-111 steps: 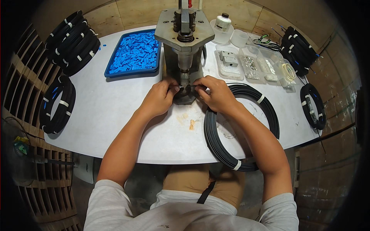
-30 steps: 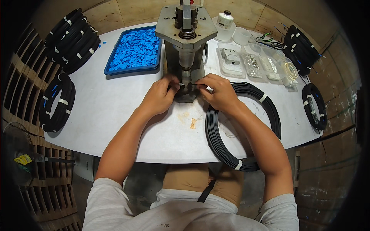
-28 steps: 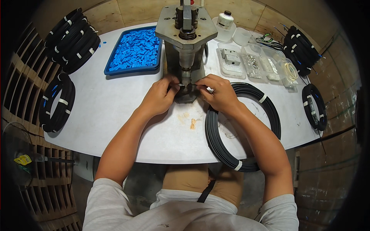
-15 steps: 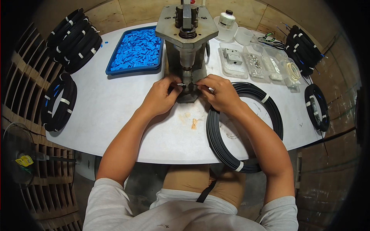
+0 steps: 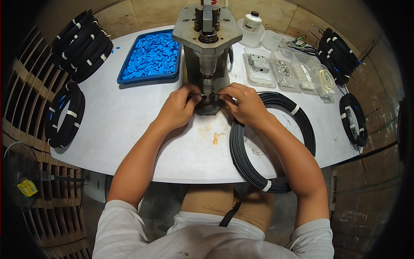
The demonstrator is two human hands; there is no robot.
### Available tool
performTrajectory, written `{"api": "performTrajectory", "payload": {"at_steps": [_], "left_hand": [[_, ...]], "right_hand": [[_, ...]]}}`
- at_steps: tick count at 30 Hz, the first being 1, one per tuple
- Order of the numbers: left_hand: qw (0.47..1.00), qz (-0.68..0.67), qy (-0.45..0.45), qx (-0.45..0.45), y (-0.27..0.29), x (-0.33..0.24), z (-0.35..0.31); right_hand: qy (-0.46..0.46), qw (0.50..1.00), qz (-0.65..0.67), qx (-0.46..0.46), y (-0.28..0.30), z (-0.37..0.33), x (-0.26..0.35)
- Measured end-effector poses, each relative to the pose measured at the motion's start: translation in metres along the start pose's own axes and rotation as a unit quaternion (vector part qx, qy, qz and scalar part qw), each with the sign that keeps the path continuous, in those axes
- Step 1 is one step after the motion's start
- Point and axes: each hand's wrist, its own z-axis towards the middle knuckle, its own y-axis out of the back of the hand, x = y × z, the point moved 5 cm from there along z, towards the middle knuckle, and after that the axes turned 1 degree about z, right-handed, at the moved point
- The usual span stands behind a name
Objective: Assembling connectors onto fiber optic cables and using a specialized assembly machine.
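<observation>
The right hand pinched a thin black cable between thumb and forefinger; the left hand pinched a small silvery piece. The cable was at the lower part of the metal press, its long axis nearly level, left to right, the short visible length pointing left toward the silvery piece. Whether the two met was too small to tell. A black cable coil lay beneath the right forearm.

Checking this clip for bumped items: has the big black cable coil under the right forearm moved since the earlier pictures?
No, not visibly: against the metal press, the coil keeps its place; the view shifts slightly.
</observation>
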Motion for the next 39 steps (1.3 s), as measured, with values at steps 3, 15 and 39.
{"api": "performTrajectory", "payload": {"at_steps": [3, 15, 39], "left_hand": [[1.000, 0.009, 0.004, 0.002, 0.0001, -0.0007, -0.0006], [1.000, 0.005, 0.002, 0.005, -0.0006, 0.0012, -0.0001], [1.000, 0.013, -0.011, -0.008, -0.0001, -0.0010, -0.0013]], "right_hand": [[-0.004, 1.000, -0.006, 0.009, -0.0018, 0.0007, -0.0008], [-0.014, 1.000, 0.016, 0.006, -0.0046, 0.0017, -0.0028], [-0.021, 1.000, 0.013, 0.010, -0.0059, 0.0027, -0.0037]]}}
